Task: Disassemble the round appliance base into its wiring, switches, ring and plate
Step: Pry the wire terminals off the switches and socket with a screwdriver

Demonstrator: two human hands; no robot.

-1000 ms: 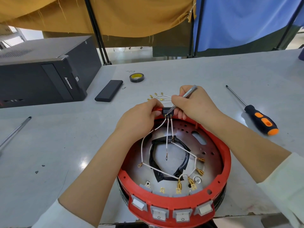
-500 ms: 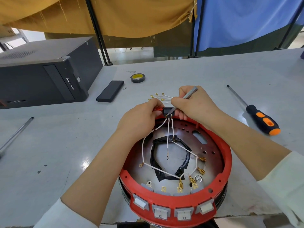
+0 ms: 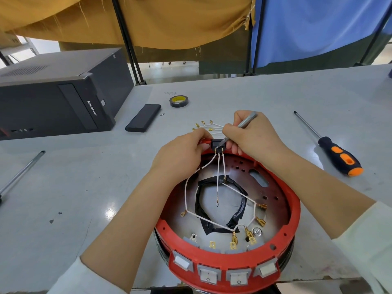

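Note:
The round base with its red ring [image 3: 293, 211] lies open side up at the table's near edge. Inside is a metal plate [image 3: 273, 194] with white wires [image 3: 218, 172], brass terminals and a loop of black tape [image 3: 214, 183]. Several white rocker switches [image 3: 222, 274] sit in the ring's near wall. My left hand [image 3: 182, 155] grips the ring's far rim beside a black connector block [image 3: 218, 144]. My right hand [image 3: 252, 134] holds a thin grey metal tool [image 3: 247, 120] whose tip is at that block.
A loose bundle of white wires with brass ends [image 3: 203, 126] lies just beyond my hands. An orange-and-black screwdriver [image 3: 337, 155] lies right. A black computer case [image 3: 53, 92], a flat black bar [image 3: 143, 117], a tape roll [image 3: 179, 101] and a metal rod [image 3: 21, 172] lie left.
Both hands stay at the connector block on the far rim; the tool tip has shifted only slightly there. Nothing has come loose.

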